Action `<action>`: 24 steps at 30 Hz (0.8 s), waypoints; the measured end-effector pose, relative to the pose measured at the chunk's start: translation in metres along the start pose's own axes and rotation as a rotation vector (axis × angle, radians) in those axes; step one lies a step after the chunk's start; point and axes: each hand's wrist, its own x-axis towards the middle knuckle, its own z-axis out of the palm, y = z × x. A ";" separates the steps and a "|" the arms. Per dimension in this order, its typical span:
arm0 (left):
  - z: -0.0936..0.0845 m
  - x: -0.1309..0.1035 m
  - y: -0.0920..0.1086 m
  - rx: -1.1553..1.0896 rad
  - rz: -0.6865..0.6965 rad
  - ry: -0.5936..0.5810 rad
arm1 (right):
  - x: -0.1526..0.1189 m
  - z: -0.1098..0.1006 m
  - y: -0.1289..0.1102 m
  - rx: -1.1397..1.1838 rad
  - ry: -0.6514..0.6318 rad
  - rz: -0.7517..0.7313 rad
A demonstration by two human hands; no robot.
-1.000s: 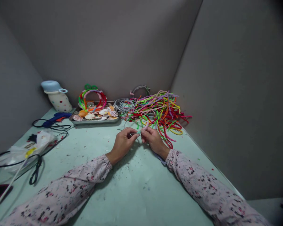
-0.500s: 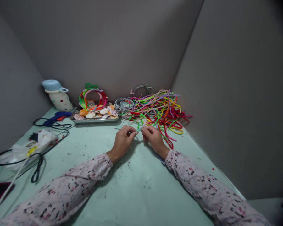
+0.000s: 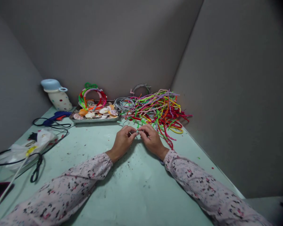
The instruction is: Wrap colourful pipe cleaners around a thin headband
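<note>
Over one pale green surface (image 3: 136, 191), one left hand (image 3: 123, 142) and one right hand (image 3: 153, 142) are meeting, fingers of both pinching one small greenish strand (image 3: 137, 132) between them. Beyond, one pile of colourful fuzzy stems (image 3: 161, 106) is lying tangled, one tray (image 3: 96, 121) is holding uncounted shells (image 3: 103, 111), and one bottle (image 3: 59, 99) is standing far left.

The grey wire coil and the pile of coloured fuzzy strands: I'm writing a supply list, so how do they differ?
Colour: the wire coil is plain grey, while the strand pile mixes red, yellow, green, pink and purple.
Arrangement: the coil is wound in loops; the pile is a loose tangle with ends sticking out.
Spread: the pile covers clearly more surface than the coil.
Shared: both lie on the table, beyond the left hand and right hand.
</note>
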 end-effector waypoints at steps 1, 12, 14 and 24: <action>0.000 0.000 0.000 0.004 0.017 0.004 | 0.000 0.000 0.000 -0.003 0.002 0.002; -0.003 0.001 -0.001 0.082 0.142 0.040 | -0.003 0.001 0.001 0.024 -0.017 0.069; -0.002 0.001 0.000 0.083 0.151 0.044 | -0.003 0.001 0.001 0.027 -0.016 0.072; -0.001 0.001 0.000 0.065 0.130 0.057 | -0.004 0.002 0.002 0.060 -0.003 0.090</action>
